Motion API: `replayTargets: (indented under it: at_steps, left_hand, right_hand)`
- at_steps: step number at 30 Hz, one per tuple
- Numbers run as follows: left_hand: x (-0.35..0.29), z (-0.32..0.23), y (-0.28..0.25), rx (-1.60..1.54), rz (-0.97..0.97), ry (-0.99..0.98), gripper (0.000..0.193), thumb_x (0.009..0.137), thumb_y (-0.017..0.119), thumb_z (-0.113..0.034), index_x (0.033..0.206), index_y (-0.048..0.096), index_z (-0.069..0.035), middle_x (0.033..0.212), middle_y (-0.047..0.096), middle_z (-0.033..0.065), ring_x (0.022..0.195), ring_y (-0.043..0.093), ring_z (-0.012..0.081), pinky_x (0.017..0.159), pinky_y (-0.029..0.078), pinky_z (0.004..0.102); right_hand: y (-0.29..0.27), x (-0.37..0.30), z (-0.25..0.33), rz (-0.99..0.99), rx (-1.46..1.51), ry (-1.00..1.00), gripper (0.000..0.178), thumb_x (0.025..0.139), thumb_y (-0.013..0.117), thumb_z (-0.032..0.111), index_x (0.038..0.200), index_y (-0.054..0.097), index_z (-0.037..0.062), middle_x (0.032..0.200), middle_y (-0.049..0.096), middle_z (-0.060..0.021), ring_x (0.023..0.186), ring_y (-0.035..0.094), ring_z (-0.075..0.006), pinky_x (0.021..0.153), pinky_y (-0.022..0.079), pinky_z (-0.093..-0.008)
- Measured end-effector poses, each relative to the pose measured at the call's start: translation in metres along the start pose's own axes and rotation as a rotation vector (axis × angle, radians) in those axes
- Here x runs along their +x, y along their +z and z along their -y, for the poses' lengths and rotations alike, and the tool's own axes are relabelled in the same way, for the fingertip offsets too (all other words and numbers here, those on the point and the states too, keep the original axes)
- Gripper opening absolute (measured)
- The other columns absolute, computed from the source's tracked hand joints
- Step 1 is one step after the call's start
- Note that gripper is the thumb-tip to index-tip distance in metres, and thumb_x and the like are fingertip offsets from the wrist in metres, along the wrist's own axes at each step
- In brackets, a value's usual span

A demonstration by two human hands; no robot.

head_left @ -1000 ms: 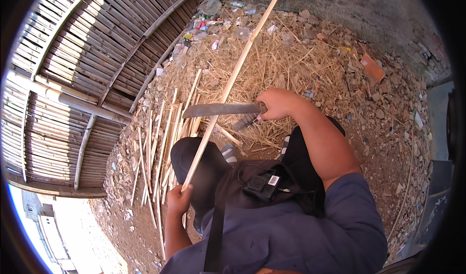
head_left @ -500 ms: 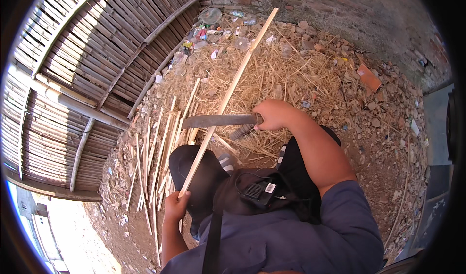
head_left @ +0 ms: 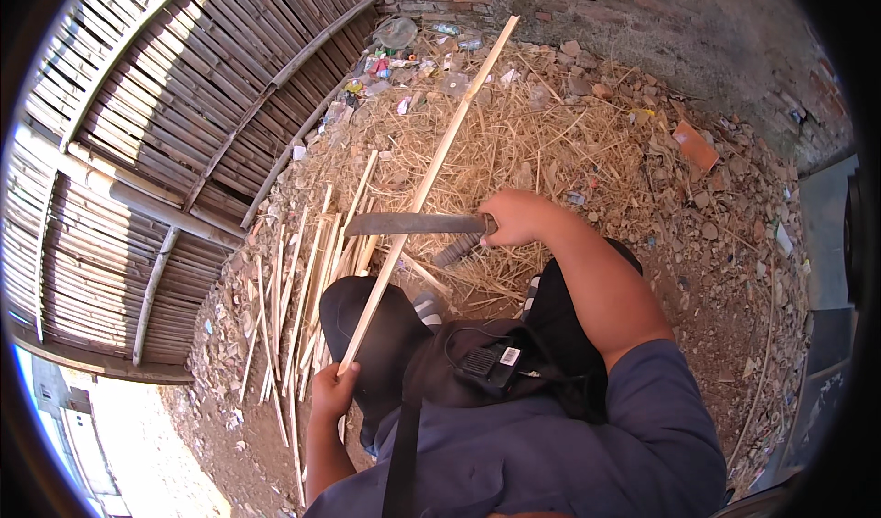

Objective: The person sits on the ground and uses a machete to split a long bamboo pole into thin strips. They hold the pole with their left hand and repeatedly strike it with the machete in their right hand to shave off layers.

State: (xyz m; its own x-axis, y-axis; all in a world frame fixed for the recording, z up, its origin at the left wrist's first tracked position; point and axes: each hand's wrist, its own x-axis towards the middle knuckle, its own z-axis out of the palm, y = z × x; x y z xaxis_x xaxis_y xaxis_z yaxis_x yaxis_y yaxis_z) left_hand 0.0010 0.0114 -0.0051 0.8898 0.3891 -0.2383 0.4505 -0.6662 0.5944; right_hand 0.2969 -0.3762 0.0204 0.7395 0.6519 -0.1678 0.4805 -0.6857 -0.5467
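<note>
My left hand (head_left: 332,391) is closed around the near end of a long, pale bamboo strip (head_left: 450,137). The strip slants away over my left knee, its far end pointing toward the brick wall. My right hand (head_left: 516,215) grips a machete (head_left: 450,223) by its handle end; the fingers hide much of that part. The dark, broad blade points left and crosses the strip near its middle. Just below the blade, a dark ridged cylindrical piece (head_left: 456,250) shows near the straw; I cannot tell what it belongs to.
Several split strips (head_left: 307,298) lie on the ground to the left. Straw-like shavings (head_left: 514,133) cover the ground ahead, with litter (head_left: 381,64) and a broken orange tile (head_left: 696,144) around. A bamboo-slat wall (head_left: 211,87) stands left, a brick wall (head_left: 624,4) at the back.
The strip's far end has swung slightly to the left. The machete blade has shifted very little, and both hands keep their hold.
</note>
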Motion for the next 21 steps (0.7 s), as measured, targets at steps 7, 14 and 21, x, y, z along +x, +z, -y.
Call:
replayTargets:
  at_steps: [7,14,21]
  left_hand:
    - [-0.002,-0.004,0.0,-0.059,-0.005,0.0,0.044,0.092,0.074,-0.039,0.078,0.069,0.003,0.063,0.059,0.0027,0.062,0.051,0.009,0.055,0.042,0.0329]
    - [0.004,0.011,0.004,-0.062,-0.008,0.028,0.045,0.092,0.074,-0.04,0.076,0.067,0.002,0.061,0.058,0.0036,0.061,0.051,0.0095,0.054,0.041,0.0339]
    - [0.001,0.004,0.001,-0.041,-0.014,0.01,0.045,0.092,0.074,-0.041,0.077,0.068,0.001,0.061,0.058,0.0033,0.061,0.051,0.0101,0.054,0.041,0.0341]
  right_hand:
    - [-0.014,-0.002,-0.013,-0.073,0.061,0.092,0.036,0.079,0.082,0.037,0.097,0.072,0.0076,0.09,0.071,-0.0142,0.088,0.07,-0.0329,0.076,0.052,-0.0442]
    - [-0.012,-0.002,-0.021,-0.102,0.118,0.095,0.041,0.081,0.081,0.037,0.103,0.072,0.0037,0.09,0.069,-0.0179,0.089,0.068,-0.0338,0.079,0.052,-0.043]
    - [-0.002,0.002,-0.007,-0.005,0.075,0.026,0.037,0.08,0.081,0.033,0.102,0.073,0.0046,0.086,0.071,-0.0159,0.084,0.07,-0.0315,0.074,0.053,-0.0437]
